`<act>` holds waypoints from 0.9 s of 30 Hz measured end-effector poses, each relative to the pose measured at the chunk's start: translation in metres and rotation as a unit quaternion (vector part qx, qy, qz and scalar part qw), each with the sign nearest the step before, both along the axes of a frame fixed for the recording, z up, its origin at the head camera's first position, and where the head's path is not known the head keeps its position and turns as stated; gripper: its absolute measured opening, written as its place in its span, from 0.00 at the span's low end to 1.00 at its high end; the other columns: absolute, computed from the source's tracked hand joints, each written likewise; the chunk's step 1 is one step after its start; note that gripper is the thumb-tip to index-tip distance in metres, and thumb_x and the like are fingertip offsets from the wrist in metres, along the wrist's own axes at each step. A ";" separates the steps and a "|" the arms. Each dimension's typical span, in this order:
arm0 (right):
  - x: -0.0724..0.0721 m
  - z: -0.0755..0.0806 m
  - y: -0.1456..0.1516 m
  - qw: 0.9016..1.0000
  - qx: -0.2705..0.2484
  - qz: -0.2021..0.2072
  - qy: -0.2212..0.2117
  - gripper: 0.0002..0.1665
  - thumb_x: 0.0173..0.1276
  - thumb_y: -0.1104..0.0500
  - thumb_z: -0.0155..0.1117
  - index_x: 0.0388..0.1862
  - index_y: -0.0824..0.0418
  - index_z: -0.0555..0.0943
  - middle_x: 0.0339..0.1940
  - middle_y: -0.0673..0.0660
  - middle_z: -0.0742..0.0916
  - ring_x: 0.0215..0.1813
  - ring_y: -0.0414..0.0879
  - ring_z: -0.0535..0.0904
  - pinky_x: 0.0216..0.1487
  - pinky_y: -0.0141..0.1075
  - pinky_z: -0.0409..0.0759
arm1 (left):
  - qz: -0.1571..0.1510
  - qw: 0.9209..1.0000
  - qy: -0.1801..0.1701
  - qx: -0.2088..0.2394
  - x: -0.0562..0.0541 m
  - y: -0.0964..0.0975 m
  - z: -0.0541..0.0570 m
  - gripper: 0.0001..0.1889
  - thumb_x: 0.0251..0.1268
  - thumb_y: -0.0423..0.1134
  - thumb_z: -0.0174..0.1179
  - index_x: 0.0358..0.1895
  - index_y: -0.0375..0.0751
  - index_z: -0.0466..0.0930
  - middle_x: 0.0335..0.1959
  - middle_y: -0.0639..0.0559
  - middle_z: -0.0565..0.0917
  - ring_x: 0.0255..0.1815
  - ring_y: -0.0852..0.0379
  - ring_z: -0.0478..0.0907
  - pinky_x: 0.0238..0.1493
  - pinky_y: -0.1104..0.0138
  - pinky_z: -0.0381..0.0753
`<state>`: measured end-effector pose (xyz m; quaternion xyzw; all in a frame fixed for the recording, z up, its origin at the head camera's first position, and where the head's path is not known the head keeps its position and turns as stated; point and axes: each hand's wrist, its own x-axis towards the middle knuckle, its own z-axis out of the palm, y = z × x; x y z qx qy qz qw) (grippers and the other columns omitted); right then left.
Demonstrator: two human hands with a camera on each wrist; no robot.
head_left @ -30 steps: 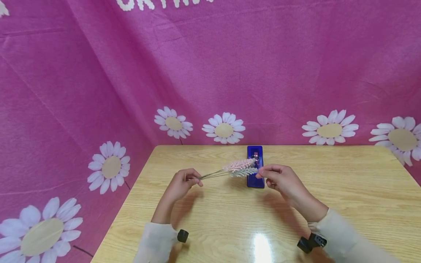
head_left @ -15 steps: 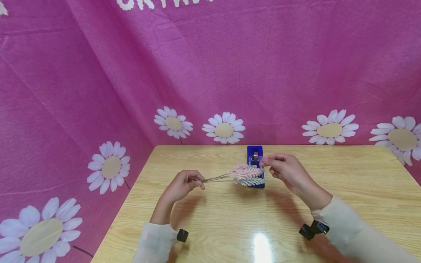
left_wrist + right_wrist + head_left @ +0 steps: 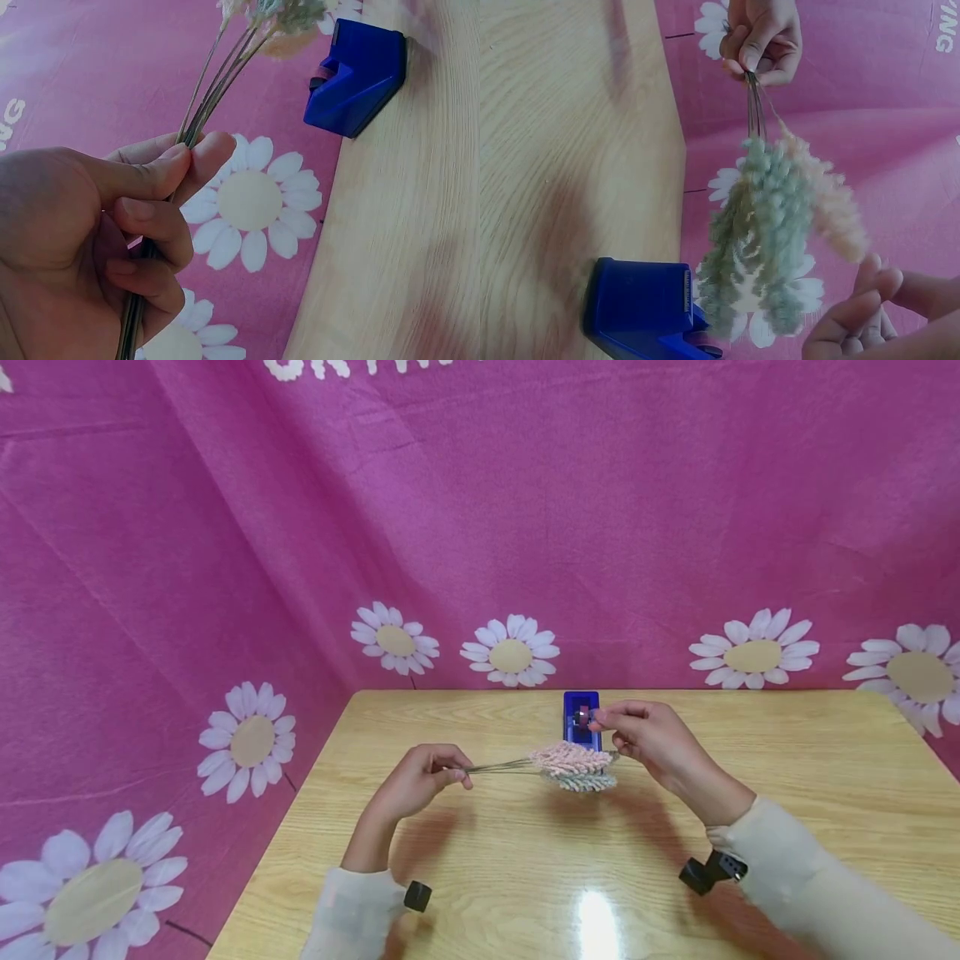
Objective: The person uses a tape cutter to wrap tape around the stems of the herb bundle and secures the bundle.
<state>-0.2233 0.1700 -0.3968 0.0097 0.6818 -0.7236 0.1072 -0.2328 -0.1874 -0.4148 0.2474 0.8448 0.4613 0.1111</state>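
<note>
My left hand (image 3: 422,781) grips the thin stems of a bunch of artificial flowers, fingers curled round them. Fluffy pink heads (image 3: 573,758) and pale green heads (image 3: 780,195) point right, above the table. Beyond them stands a blue tape dispenser (image 3: 581,702), partly covered by the flowers, with its dark reddish roll (image 3: 324,73) showing. My right hand (image 3: 648,739) is close to the dispenser's right side, thumb and finger pinched together. A clear piece of tape seems to be between those fingertips, though it is barely visible now. In the right wrist view, the fingertips are near a pink head's tip.
The light wooden table (image 3: 480,868) has a glossy light patch near its front. A pink cloth (image 3: 600,510) with white daisies hangs behind the table and along its left. Black wrist cameras (image 3: 417,897) sit at both sleeves.
The flower heads have shifted right and toward me, uncovering more of the dispenser. My right hand has risen toward the tape roll. My left hand has moved slightly right, still gripping the stems.
</note>
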 end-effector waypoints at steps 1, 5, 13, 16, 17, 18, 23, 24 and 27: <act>0.000 0.000 0.000 1.000 0.002 0.001 0.000 0.12 0.79 0.56 0.62 0.50 0.65 0.83 0.37 0.48 0.91 0.31 0.37 0.75 0.34 0.29 0.77 | -0.003 1.000 -0.001 0.000 0.000 0.002 0.000 0.08 0.76 0.28 0.58 0.44 0.39 0.87 0.34 0.47 0.89 0.33 0.55 0.78 0.43 0.62 0.78; -0.001 0.002 0.000 1.000 0.006 0.009 0.004 0.12 0.79 0.56 0.63 0.49 0.64 0.83 0.37 0.48 0.90 0.29 0.37 0.74 0.31 0.28 0.74 | -0.010 1.000 -0.003 -0.004 -0.002 0.012 0.000 0.08 0.75 0.27 0.58 0.42 0.41 0.87 0.33 0.50 0.88 0.34 0.55 0.78 0.40 0.66 0.74; -0.002 0.006 -0.002 0.999 0.026 0.013 0.027 0.11 0.77 0.57 0.64 0.47 0.65 0.85 0.35 0.49 0.90 0.28 0.36 0.74 0.29 0.28 0.74 | -0.019 0.999 0.006 -0.036 -0.007 0.046 -0.006 0.09 0.74 0.27 0.59 0.40 0.44 0.87 0.31 0.55 0.88 0.41 0.47 0.81 0.40 0.66 0.74; -0.003 0.007 -0.002 0.999 0.037 0.014 0.036 0.10 0.77 0.59 0.64 0.45 0.66 0.85 0.33 0.49 0.90 0.27 0.36 0.74 0.29 0.27 0.73 | -0.023 0.998 0.013 -0.050 -0.008 0.057 -0.010 0.10 0.75 0.28 0.59 0.40 0.45 0.87 0.31 0.56 0.88 0.39 0.49 0.80 0.38 0.67 0.73; -0.003 0.007 -0.002 0.998 0.041 0.015 0.037 0.10 0.77 0.59 0.64 0.45 0.66 0.85 0.33 0.48 0.90 0.27 0.36 0.74 0.29 0.27 0.73 | -0.025 0.998 0.015 -0.054 -0.009 0.060 -0.011 0.10 0.75 0.28 0.59 0.39 0.45 0.87 0.30 0.56 0.88 0.38 0.49 0.80 0.38 0.67 0.72; -0.003 0.008 -0.002 0.998 0.047 0.017 0.039 0.10 0.77 0.59 0.64 0.46 0.67 0.85 0.33 0.49 0.90 0.27 0.36 0.75 0.29 0.27 0.73 | -0.026 0.998 0.016 -0.056 -0.009 0.062 -0.012 0.10 0.75 0.28 0.59 0.39 0.45 0.87 0.30 0.57 0.88 0.37 0.50 0.79 0.37 0.67 0.72; -0.006 0.011 0.003 0.994 0.088 0.032 0.050 0.13 0.77 0.61 0.63 0.49 0.72 0.83 0.34 0.50 0.91 0.26 0.37 0.77 0.29 0.28 0.75 | -0.025 0.997 0.027 -0.070 -0.012 0.070 -0.017 0.10 0.74 0.28 0.59 0.39 0.47 0.87 0.29 0.59 0.87 0.30 0.60 0.73 0.36 0.68 0.70; -0.007 0.012 0.005 0.993 0.096 0.034 0.051 0.14 0.77 0.61 0.63 0.49 0.72 0.83 0.33 0.50 0.91 0.27 0.37 0.77 0.29 0.29 0.76 | -0.023 0.997 0.029 -0.073 -0.012 0.071 -0.017 0.10 0.74 0.28 0.59 0.39 0.47 0.87 0.29 0.60 0.87 0.29 0.61 0.73 0.36 0.67 0.70; -0.010 0.015 0.010 0.992 0.109 0.040 0.051 0.14 0.77 0.61 0.62 0.49 0.73 0.82 0.34 0.50 0.91 0.27 0.37 0.78 0.30 0.29 0.77 | -0.023 0.996 0.033 -0.081 -0.013 0.074 -0.017 0.10 0.75 0.29 0.60 0.39 0.50 0.87 0.29 0.61 0.87 0.28 0.61 0.72 0.35 0.67 0.70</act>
